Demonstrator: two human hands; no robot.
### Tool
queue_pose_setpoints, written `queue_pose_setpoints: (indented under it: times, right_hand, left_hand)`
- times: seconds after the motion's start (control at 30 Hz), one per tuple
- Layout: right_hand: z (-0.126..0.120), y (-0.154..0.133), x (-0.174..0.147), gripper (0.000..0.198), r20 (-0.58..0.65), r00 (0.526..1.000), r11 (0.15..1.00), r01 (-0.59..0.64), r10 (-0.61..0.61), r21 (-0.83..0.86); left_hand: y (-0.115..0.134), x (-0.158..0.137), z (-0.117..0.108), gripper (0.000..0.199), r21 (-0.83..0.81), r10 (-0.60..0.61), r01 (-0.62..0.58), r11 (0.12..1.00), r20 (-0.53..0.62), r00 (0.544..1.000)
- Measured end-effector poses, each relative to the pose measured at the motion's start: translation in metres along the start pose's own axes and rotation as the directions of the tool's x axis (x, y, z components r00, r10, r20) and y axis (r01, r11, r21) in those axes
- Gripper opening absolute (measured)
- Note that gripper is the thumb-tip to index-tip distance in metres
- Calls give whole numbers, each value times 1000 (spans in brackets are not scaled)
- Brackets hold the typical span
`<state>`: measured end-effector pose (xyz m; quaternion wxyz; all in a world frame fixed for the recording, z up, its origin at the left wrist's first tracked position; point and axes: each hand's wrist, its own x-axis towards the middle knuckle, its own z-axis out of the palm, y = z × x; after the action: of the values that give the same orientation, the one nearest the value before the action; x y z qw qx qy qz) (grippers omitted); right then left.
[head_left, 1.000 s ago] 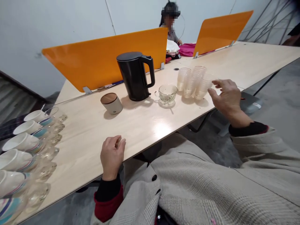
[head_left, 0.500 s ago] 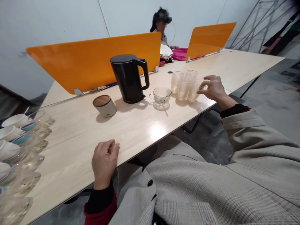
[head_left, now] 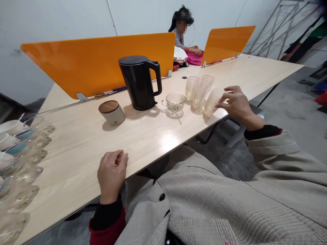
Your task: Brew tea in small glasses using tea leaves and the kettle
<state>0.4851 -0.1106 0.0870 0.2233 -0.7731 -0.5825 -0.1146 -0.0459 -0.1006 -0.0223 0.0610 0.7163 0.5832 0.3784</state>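
My right hand (head_left: 233, 103) pinches the near side of a clear plastic cup (head_left: 211, 104), thumb and fingers at its right edge. This cup stands a little apart from the other clear plastic cups (head_left: 200, 93), which look stacked in columns. Left of them is a ribbed glass coffee dripper (head_left: 175, 103) with a small handle. My left hand (head_left: 111, 175) rests at the table's front edge with its fingers curled in, and nothing shows in it.
A black electric kettle (head_left: 139, 83) stands before an orange divider (head_left: 97, 64). Beside it is a beige canister (head_left: 113, 115) with a wooden lid. Several cups with liquid (head_left: 33, 154) line the table's left end. Across the table (head_left: 143, 136), a person (head_left: 182, 30) handles pink cloth (head_left: 195, 58).
My right hand has drawn one clear cup column towards the table's near edge, away from the others. The left hand stays put. The person opposite has shifted slightly.
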Motion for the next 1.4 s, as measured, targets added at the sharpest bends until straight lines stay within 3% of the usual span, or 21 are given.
queue_pose_setpoints:
  times: [0.27,0.4,0.57,0.8,0.93,1.1,1.4]
  right_hand:
    - [25,-9,-2,27,-64,988,964,151,-140,220]
    - [31,-16,-5,30,-58,975,960,221,-214,172]
    - [31,-19,-10,30,-62,976,972,214,-208,96]
    - [22,-19,-11,21,-209,931,938,328,-301,112]
    - [18,-23,-5,20,-194,911,907,394,-364,148]
    - [20,-29,-1,18,-161,926,922,364,-342,136]
    - [5,-40,-4,8,-290,913,935,332,-286,123]
  left_hand:
    - [0,0,-1,28,10,-4,4,1000,11,1000]
    - [0,0,-1,28,9,3,-3,1000,6,1000]
    - [1,-1,-1,27,20,6,-6,1000,2,1000]
    - [0,-1,0,28,13,5,-5,1000,4,1000]
    - [0,-1,0,28,0,-12,12,1000,0,1000]
    - [2,-1,-1,28,7,-13,13,1000,11,1000]
    - [2,-1,-1,27,-8,-12,12,1000,12,1000]
